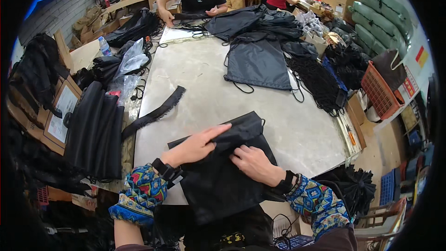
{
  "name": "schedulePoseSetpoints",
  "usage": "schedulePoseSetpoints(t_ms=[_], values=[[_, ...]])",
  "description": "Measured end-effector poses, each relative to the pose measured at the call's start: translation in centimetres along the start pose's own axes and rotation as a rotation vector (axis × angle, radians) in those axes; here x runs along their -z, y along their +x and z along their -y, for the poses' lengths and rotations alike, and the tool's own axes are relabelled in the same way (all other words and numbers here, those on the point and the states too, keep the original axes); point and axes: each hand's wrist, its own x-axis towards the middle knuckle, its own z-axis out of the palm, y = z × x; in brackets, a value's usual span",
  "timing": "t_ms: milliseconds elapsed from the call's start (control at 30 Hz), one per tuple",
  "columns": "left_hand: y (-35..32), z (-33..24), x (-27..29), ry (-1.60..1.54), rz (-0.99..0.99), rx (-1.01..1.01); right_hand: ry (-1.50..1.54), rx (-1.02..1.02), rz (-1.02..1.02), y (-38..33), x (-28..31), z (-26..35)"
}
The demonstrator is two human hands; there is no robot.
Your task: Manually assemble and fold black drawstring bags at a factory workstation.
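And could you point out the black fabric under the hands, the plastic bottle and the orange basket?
Black fabric (220,179), head view: its flat part below the fold.
Plastic bottle (105,47), head view: the middle of its side.
Orange basket (378,92), head view: its perforated side wall.

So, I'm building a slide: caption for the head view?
Left hand and right hand on a black drawstring bag over a pale worktable.

The black fabric piece (223,190) is a soft, flat panel with a smooth, faintly sheened surface. It lies on the near part of the counter (200,88). Its far end forms a folded, lightly creased band set diagonally, the right corner farther away. A small dark cord loop (263,122) projects at upper right. The lower end overhangs the near edge.
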Motion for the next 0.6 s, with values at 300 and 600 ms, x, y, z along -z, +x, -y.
schedulePoseSetpoints(t_ms=[300,600], values=[[0.1,0.8,-1.4,0.241,0.097,0.131,0.014,0.087,0.181,0.8,1.4,1.0],[0.1,0.7,-1.9,0.242,0.104,0.235,0.125,-0.015,0.004,0.4,-0.7,4.3]])
